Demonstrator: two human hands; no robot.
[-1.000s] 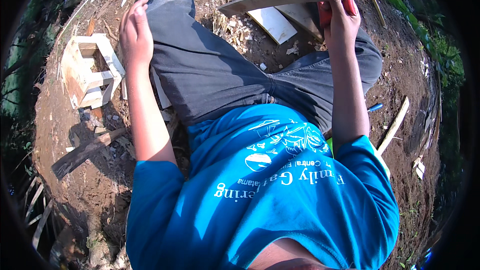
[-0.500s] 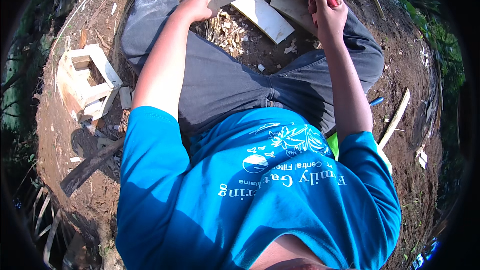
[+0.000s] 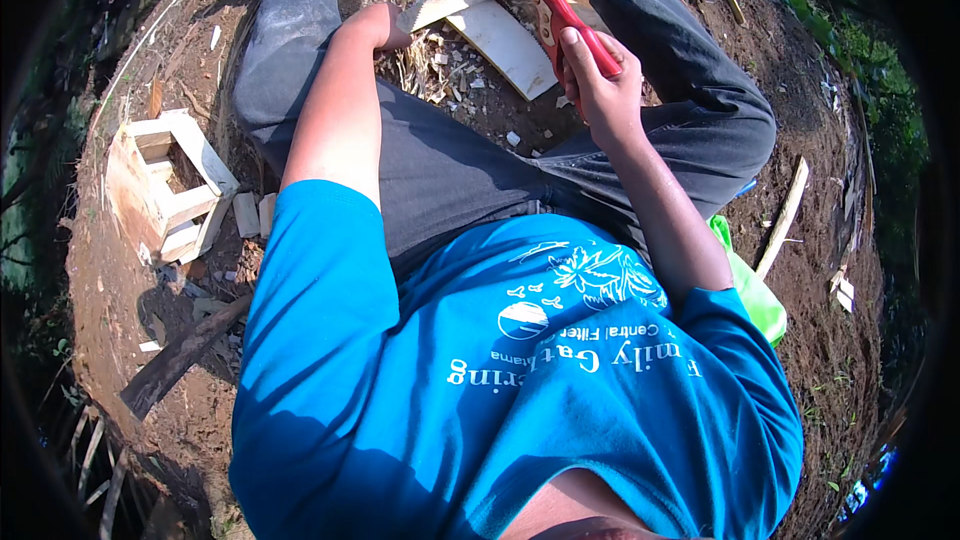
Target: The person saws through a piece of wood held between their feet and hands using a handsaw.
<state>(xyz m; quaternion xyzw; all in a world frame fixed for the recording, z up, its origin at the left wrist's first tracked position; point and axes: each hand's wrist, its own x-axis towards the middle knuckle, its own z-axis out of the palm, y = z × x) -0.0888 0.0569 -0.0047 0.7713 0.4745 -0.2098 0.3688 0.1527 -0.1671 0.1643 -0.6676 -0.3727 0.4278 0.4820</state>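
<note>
My left hand (image 3: 385, 26) is closed on the near end of a narrow pale wooden strip (image 3: 450, 5), which slants up and right between my legs. My right hand (image 3: 607, 88) is wrapped round a red-handled tool (image 3: 574, 28) with a lighter patch on its side. Its working end cannot be made out clearly. The tool is held above the ground, right of the strip's far end. Beneath the strip lies a flat pale board (image 3: 508, 45), partly covered by it. A second board is mostly hidden behind the tool and my right hand.
An open wooden box frame (image 3: 170, 185) stands on the soil at left, with small wood blocks (image 3: 247, 215) beside it. A dark log (image 3: 185, 355) lies nearer. Wood chips (image 3: 440, 65) litter the ground between my legs. At right are a bright green object (image 3: 755, 290) and a wooden stick (image 3: 783, 218).
My right hand has brought the red-handled tool leftward and nearer to me, closer to the strip. My left hand, still on the strip, has shifted slightly left. More of the green object shows.
</note>
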